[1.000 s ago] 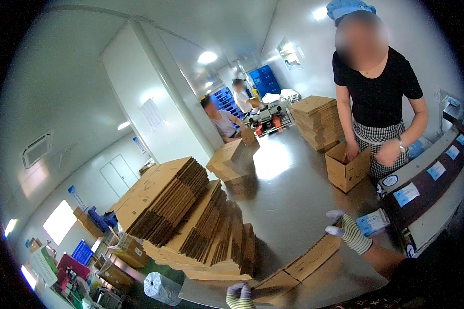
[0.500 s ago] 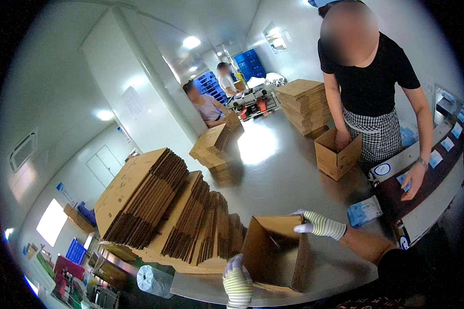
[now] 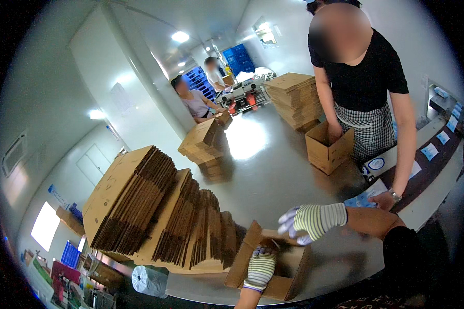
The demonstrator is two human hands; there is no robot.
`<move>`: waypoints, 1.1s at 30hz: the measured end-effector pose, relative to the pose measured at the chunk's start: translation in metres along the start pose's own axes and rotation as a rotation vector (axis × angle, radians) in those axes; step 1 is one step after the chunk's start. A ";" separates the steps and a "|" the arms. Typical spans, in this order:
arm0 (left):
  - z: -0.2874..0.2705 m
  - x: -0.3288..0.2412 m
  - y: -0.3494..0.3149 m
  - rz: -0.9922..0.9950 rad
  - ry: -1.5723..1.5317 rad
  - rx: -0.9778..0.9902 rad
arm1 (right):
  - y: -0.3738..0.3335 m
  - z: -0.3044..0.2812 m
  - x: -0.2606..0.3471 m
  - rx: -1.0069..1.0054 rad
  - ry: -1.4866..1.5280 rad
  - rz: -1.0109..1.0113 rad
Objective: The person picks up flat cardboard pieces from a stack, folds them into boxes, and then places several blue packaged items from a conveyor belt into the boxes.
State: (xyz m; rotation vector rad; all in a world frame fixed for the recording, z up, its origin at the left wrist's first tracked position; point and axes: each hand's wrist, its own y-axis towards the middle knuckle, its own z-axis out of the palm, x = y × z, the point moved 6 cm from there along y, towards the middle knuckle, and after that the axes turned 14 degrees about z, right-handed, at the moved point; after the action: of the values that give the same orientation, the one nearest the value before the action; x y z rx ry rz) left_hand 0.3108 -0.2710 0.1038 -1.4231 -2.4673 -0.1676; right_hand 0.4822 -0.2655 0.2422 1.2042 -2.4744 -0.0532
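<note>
An open brown cardboard box (image 3: 297, 262) sits near the table's front edge. My left hand (image 3: 260, 268), in a striped knit glove, reaches down into it with the fingers extended toward the far inner side. What the fingertips touch is hard to make out. My right hand (image 3: 314, 222), gloved alike, hovers above the box's far right rim with fingers apart and nothing in them. Left of the box lean stacks of flattened cardboard boxes (image 3: 134, 198).
A co-worker (image 3: 358, 82) across the table has one hand in another open box (image 3: 330, 149) and the other at blue-and-white packets (image 3: 358, 200). A conveyor (image 3: 423, 172) carries packets on the right. More flattened boxes (image 3: 294, 100) stand farther back on the metal table (image 3: 273, 190).
My left hand has moved from the box's left side into it. My right hand has released the rim and lifted. The co-worker's hand has moved from the conveyor to the packets.
</note>
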 end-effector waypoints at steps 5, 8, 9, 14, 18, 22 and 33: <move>-0.089 0.002 -0.007 -0.074 -0.158 -0.536 | 0.011 0.036 0.013 0.407 0.377 -0.022; -0.114 0.020 -0.036 -0.171 -0.395 -0.993 | 0.037 0.051 0.003 0.601 0.336 0.254; -0.112 0.024 -0.037 -0.238 -0.575 -1.003 | 0.047 0.060 -0.005 0.431 0.126 0.247; -0.113 0.035 -0.046 -0.355 -1.068 -0.738 | 0.052 0.090 0.002 -0.297 -0.290 0.021; -0.045 -0.009 -0.035 -0.207 -0.439 -0.051 | 0.050 0.087 -0.001 -0.156 -0.101 0.188; -0.086 -0.015 -0.047 -0.244 -0.567 -0.433 | 0.020 0.067 -0.001 -0.188 -0.032 0.135; -0.023 -0.046 -0.067 -0.711 -1.309 -1.364 | -0.057 -0.032 0.018 -0.690 0.480 0.659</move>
State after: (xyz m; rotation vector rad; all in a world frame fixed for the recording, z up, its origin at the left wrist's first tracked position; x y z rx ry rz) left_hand 0.2790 -0.3491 0.1150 -0.7872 -4.1979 -1.8936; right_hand 0.5265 -0.3108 0.2665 0.0803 -2.0263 -0.3539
